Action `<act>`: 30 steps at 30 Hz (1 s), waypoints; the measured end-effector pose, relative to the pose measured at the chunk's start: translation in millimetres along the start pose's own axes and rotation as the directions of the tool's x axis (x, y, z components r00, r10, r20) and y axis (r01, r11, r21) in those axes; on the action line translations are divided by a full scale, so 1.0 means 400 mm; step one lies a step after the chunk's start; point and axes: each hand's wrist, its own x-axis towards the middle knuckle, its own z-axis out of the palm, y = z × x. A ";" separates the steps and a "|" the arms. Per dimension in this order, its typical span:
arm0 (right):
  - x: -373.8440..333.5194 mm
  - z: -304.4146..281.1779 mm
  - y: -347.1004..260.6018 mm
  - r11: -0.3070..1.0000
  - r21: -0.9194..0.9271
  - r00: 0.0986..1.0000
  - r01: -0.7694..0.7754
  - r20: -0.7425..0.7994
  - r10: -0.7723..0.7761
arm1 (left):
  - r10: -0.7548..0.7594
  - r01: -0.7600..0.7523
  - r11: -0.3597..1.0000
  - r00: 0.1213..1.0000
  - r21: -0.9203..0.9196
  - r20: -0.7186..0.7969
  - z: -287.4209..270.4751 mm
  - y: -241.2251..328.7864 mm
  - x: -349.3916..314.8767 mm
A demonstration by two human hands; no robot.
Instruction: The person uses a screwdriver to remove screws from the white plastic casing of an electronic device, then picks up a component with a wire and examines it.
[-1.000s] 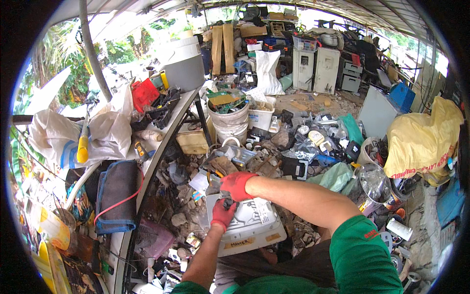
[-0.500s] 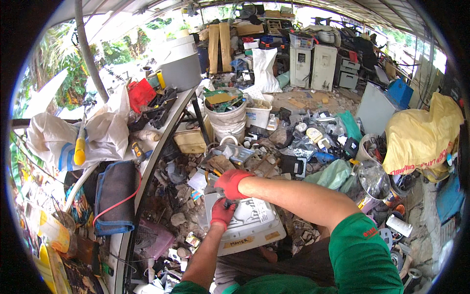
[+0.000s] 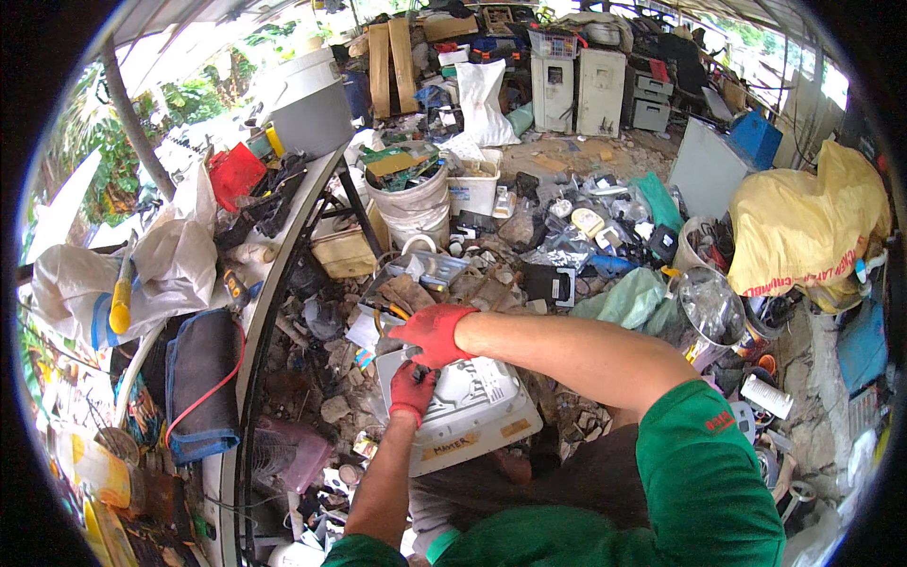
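Note:
My left hand (image 3: 413, 387), in a red glove, is closed round a small dark piece (image 3: 412, 353) whose kind I cannot make out. Just above it my right hand (image 3: 436, 335), also red-gloved, is closed on a tool with yellow-orange handles (image 3: 398, 310), seemingly pliers; the handles stick out beyond the fist and its jaws are hidden. Both hands are over a pale grey plastic casing (image 3: 515, 416) by my knees. Its raised white face bears black markings, and tan tape strips run along the near edge.
Mixed scrap covers the ground. Beyond the hands stand a white bucket of circuit boards (image 3: 411, 213) and a white tub (image 3: 474, 192). A long metal-edged bench (image 3: 283, 255) runs along the left. On the right are a yellow sack (image 3: 803, 222) and a bucket holding clear plastic (image 3: 709, 307).
The view has tipped downward and shifted slightly, so the surroundings sit higher. Both hands remain close together over the casing, and the right hand keeps the yellow-handled tool.

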 end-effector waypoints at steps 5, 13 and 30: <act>0.030 0.002 -0.015 0.928 -0.308 0.956 -0.209 0.135 0.260 | -0.025 0.025 1.000 1.000 0.003 0.013 -0.001 -0.016 0.006; 0.037 -0.071 -0.001 0.904 -0.424 0.999 0.050 0.027 -0.043 | -0.020 -0.005 0.979 0.993 0.206 0.119 -0.013 -0.008 0.017; -0.533 0.396 0.252 -0.225 0.934 0.681 0.277 -0.026 0.732 | -0.105 0.026 0.990 0.779 0.135 0.618 -0.060 0.000 0.138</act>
